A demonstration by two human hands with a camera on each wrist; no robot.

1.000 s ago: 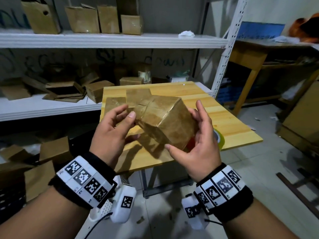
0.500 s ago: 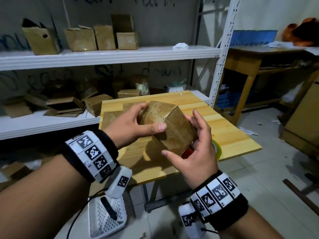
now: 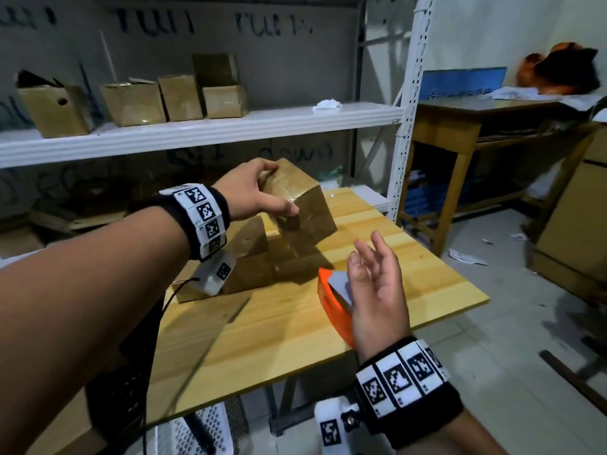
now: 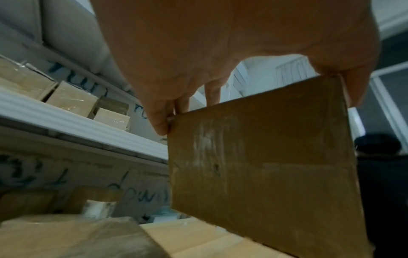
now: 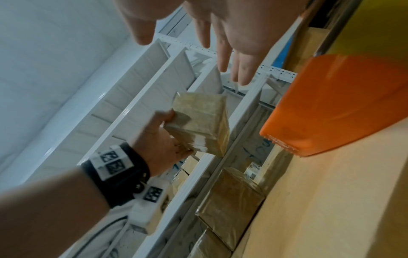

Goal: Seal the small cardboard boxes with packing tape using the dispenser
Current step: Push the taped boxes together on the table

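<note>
L hand [image 3: 251, 192] grips the small cardboard box [image 3: 300, 205] w/ thumb on the near face, fingers curled over the far top edge; box is tilted, lifted clear of the table. Tape strips shine on its faces. R hand [image 3: 374, 290] holds nothing, fingers spread and relaxed, hovering just above the orange tape dispenser [image 3: 331, 303], which lies on the table near the front right edge; cannot tell if palm touches it.

Under the lifted box, more boxes [image 3: 249, 257] sit on the table, taped, side by side toward the left-back.

Table [image 3: 279, 330]: pale wood planks, light grain, set against a white metal shelf rack [image 3: 197, 126]. Upper shelf carries several brown cartons [image 3: 131, 103] plus a crumpled white scrap [image 3: 326, 104]; lower shelf dim, w/ flattened cardboard. Grey wall behind has dark scrawled lettering. To the right, a wooden desk [image 3: 460, 126] w/ a blue board and papers on top. Floor is grey tile w/ paper bits scattered.
</note>
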